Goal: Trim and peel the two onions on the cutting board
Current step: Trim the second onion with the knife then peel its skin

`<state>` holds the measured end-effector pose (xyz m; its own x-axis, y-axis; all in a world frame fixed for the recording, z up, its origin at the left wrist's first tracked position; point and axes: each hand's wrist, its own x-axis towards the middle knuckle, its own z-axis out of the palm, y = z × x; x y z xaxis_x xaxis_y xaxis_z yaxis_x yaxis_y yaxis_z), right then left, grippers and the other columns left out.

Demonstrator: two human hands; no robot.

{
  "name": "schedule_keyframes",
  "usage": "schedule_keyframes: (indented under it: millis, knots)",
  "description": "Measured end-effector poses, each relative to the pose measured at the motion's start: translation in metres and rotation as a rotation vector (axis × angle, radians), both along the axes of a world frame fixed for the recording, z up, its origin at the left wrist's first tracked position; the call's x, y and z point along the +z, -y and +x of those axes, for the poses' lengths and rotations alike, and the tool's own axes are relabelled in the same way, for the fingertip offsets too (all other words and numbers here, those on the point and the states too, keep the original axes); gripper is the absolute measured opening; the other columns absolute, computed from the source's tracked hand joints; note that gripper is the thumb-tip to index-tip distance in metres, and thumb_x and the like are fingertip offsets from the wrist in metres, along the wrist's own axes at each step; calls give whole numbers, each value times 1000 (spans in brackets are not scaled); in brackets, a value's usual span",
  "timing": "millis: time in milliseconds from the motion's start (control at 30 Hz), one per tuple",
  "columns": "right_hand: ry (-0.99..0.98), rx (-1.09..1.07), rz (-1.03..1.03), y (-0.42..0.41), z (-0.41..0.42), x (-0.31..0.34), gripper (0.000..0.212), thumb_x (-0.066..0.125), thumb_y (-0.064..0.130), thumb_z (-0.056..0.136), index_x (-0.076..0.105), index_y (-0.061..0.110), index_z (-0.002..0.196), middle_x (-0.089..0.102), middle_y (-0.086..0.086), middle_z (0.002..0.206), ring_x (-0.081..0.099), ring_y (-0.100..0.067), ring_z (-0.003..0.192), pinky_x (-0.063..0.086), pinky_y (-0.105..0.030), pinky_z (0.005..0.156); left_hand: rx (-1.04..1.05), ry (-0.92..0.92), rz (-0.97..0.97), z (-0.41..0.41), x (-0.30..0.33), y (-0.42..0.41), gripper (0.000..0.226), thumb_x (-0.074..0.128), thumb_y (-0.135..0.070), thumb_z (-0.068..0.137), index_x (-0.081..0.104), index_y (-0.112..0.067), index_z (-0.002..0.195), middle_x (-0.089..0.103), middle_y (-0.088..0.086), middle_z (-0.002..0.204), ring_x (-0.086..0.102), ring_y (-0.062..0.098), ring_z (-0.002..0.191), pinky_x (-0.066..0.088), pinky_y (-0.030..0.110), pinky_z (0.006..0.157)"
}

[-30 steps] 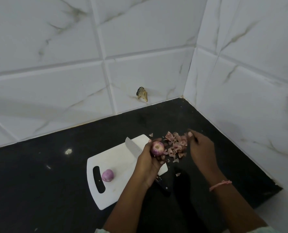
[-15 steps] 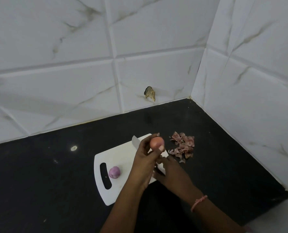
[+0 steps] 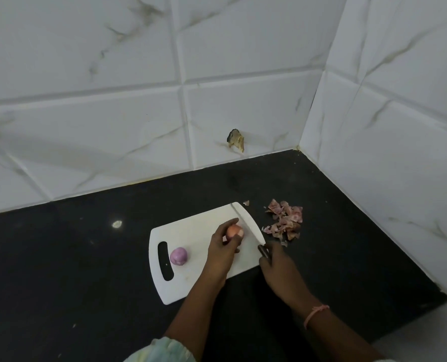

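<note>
Since half a second ago the left hand (image 3: 223,248) has come down from mid-air, so the onion (image 3: 234,230) it grips now sits at the surface of the cutting board (image 3: 198,226), and the right hand (image 3: 276,265) has slid out from under the left to the board's right edge, where it closes round the dark handle of the knife (image 3: 248,226). Largest in view, the tiled wall (image 3: 138,100) fills the upper half and the right side, with a small chipped patch (image 3: 236,140) low on it; what the patch is cannot be made out. Below it the black countertop (image 3: 73,257) carries the white board. Both forearms enter from the bottom edge, cut off by the frame, a pale sleeve (image 3: 162,350) only partly visible. The knife's blade lies flat along the board's right side, just beside the held onion; most of its handle is hidden inside the right fist. Fingers cover much of the held onion, so how far it is peeled is unclear. A peeled purple onion (image 3: 179,256) rests near the board's handle slot. Loose onion skins (image 3: 285,220) lie heaped on the counter just right of the board.
</note>
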<state>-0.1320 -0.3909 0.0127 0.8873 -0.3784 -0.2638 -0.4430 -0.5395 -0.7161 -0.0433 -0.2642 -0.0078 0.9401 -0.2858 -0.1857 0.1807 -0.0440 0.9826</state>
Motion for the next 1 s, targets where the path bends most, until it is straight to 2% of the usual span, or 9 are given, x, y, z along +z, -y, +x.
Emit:
schedule_keyframes:
  millis: [67, 167, 267, 333, 467, 533, 633, 733, 1000]
  knots:
    - [39, -103, 125, 8, -4, 3, 31, 53, 26, 99, 46, 18, 128, 61, 4, 109, 61, -7, 92, 51, -23, 74, -25, 99, 123, 4, -7, 0, 42, 69, -19, 93, 58, -39, 129, 48, -12, 132, 55, 4, 106, 50, 15, 83]
    - [83, -188, 240, 10, -6, 8, 18, 53, 35, 99, 56, 21, 110, 62, 6, 94, 61, -6, 81, 48, -24, 67, -41, 221, 180, 8, -18, 4, 62, 80, -11, 82, 53, -27, 134, 52, -14, 127, 56, 4, 107, 48, 10, 82]
    - [97, -239, 358, 4, -8, 9, 24, 49, 40, 99, 61, 20, 94, 57, 0, 73, 50, -7, 55, 40, -26, 51, -42, 296, 256, 9, -29, 6, 53, 81, -12, 80, 57, -28, 124, 60, -12, 125, 59, 4, 104, 49, 13, 81]
    - [88, -266, 370, 3, -9, 7, 32, 47, 43, 100, 62, 17, 89, 53, -1, 67, 45, -8, 50, 35, -26, 48, -42, 348, 271, 8, -35, 4, 48, 78, -13, 83, 58, -32, 122, 60, -11, 125, 59, 6, 107, 52, 20, 87]
    - [96, -200, 185, 4, -12, 0, 26, 43, 43, 101, 57, 24, 90, 62, -2, 76, 57, -15, 64, 46, -36, 61, -49, 392, 274, 4, -38, 0, 49, 71, -14, 90, 54, -25, 135, 55, -12, 132, 55, 5, 118, 45, 9, 96]
    - [99, -167, 116, 4, -12, -3, 21, 42, 40, 102, 56, 26, 94, 64, 0, 83, 62, -14, 74, 50, -33, 69, -40, 357, 266, 3, -36, 0, 53, 70, -19, 92, 49, -25, 139, 53, -15, 133, 55, 2, 117, 41, 4, 94]
    - [69, -124, 90, 0, -8, -4, 27, 41, 39, 103, 60, 23, 94, 64, 0, 84, 61, -12, 77, 46, -26, 67, -28, 362, 270, 4, -36, 0, 45, 70, -23, 92, 49, -32, 131, 57, -15, 129, 55, -4, 113, 43, 7, 95]
    - [46, -147, 144, -1, -4, -6, 32, 42, 41, 102, 61, 19, 89, 64, -9, 85, 62, -22, 78, 47, -33, 68, -24, 365, 248, 6, -41, -2, 42, 70, -28, 92, 52, -31, 130, 60, -15, 128, 57, -2, 115, 48, 19, 98]
    - [53, -186, 215, -8, 7, -11, 43, 45, 48, 98, 63, 11, 86, 64, -19, 81, 54, -19, 62, 43, -36, 61, -3, 278, 187, 4, -34, -1, 31, 50, -42, 102, 47, -30, 130, 53, -18, 128, 50, -7, 115, 38, 9, 95]
